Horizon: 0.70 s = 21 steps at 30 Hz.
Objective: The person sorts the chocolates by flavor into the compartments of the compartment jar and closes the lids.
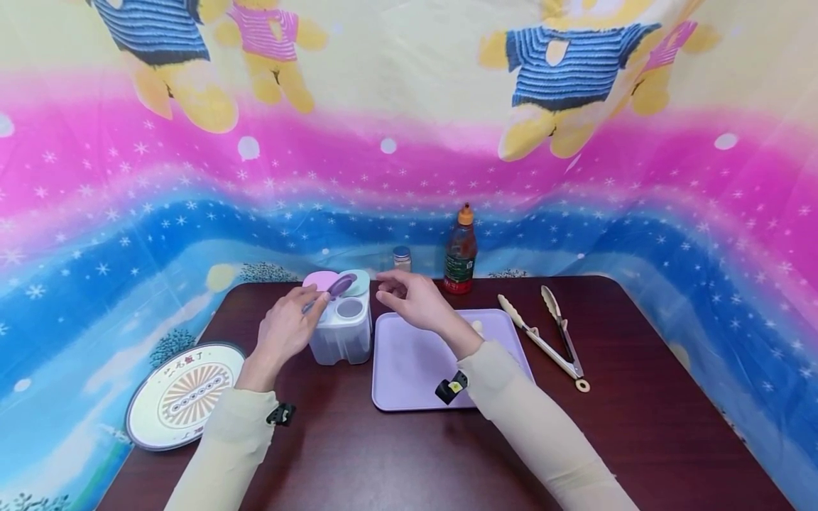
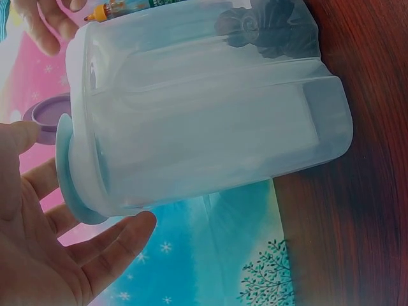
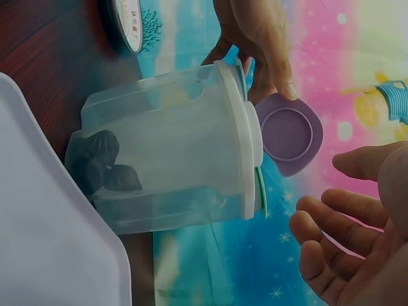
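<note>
My left hand (image 1: pixel 287 323) pinches a small round purple lid (image 1: pixel 341 285) between thumb and fingers, tilted above a clear plastic storage container (image 1: pixel 341 341). The container has a white top with a pink lid (image 1: pixel 319 279) and a pale green lid (image 1: pixel 359 282) at the back, and one round uncovered opening (image 1: pixel 349 307) in front. Dark lumps (image 3: pixel 102 162) lie at its bottom in the right wrist view. A pale blue lid (image 2: pixel 71 172) sits beside my left fingers. To the right of the container, my right hand (image 1: pixel 418 301) hovers with loosely bent fingers, holding nothing.
A lilac tray (image 1: pixel 409 369) lies right of the container, with a small whitish thing (image 1: pixel 477 326) partly behind my wrist. Farther right are tongs (image 1: pixel 549 351). A sauce bottle (image 1: pixel 460 255) and blue-capped jar (image 1: pixel 401 258) stand behind; a patterned plate (image 1: pixel 153 419) lies left.
</note>
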Available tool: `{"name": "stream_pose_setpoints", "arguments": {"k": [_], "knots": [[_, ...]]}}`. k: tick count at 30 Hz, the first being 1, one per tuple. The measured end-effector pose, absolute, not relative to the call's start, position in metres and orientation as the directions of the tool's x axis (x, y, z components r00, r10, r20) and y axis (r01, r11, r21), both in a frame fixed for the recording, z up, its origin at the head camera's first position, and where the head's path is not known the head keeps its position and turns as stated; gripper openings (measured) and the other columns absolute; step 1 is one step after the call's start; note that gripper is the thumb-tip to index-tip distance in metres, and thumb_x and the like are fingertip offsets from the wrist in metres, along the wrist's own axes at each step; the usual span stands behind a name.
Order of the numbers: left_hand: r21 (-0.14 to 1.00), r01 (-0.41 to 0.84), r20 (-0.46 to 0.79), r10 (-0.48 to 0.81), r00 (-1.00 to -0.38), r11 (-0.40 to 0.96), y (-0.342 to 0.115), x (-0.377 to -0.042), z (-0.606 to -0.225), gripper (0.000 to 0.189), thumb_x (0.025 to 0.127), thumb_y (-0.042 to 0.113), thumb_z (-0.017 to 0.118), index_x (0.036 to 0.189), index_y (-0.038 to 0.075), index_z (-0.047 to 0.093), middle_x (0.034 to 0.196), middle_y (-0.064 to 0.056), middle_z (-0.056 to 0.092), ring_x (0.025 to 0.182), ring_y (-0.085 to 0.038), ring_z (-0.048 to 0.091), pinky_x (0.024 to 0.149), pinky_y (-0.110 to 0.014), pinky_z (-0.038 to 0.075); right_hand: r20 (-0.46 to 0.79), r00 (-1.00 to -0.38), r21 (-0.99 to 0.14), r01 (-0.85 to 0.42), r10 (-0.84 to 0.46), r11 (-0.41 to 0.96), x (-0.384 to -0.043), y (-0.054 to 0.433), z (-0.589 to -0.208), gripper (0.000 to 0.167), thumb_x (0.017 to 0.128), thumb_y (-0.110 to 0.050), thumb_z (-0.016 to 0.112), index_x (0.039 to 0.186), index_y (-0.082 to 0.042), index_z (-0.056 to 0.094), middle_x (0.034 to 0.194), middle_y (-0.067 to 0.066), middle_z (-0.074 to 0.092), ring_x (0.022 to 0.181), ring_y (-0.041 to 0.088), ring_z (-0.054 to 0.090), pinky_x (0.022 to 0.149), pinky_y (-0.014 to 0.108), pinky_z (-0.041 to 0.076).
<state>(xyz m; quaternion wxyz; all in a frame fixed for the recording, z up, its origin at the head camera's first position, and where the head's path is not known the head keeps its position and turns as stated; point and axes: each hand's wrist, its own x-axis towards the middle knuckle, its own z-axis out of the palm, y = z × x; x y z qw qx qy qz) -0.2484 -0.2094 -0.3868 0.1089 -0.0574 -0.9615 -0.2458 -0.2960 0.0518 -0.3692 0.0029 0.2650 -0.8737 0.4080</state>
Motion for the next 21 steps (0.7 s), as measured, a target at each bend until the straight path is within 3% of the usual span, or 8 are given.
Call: {"name": "stream_pose_setpoints", "arguments": {"k": [14, 21], "knots": [[0.451, 0.151, 0.224, 0.052, -0.973, 0.88, -0.21, -0.25, -0.388, 0.071, 0.103, 0.062, 0.029, 0.141, 0.01, 0.058, 0.153, -0.012, 0.048, 0.138, -0.041, 0.047, 0.099, -0.064, 0.046, 0.194, -0.799, -0.675, -0.529, -0.569, 0.513, -0.294, 0.036, -0.361, 0.049, 0.101, -0.029, 0.059, 0.148, -0.021, 0.049, 0.135, 0.004, 0.064, 0.11, 0.016, 0.065, 0.085, 0.033, 0.058], [0.453, 0.149, 0.219, 0.053, -0.974, 0.879, -0.209, -0.249, -0.387, 0.071, 0.103, 0.063, 0.028, 0.142, 0.011, 0.057, 0.154, -0.011, 0.047, 0.138, -0.041, 0.046, 0.099, -0.064, 0.046, 0.17, -0.786, -0.67, -0.534, -0.594, 0.516, -0.297, 0.031, -0.361, 0.05, 0.102, -0.029, 0.056, 0.151, -0.023, 0.045, 0.138, 0.003, 0.061, 0.108, 0.016, 0.063, 0.077, 0.027, 0.057]]}}
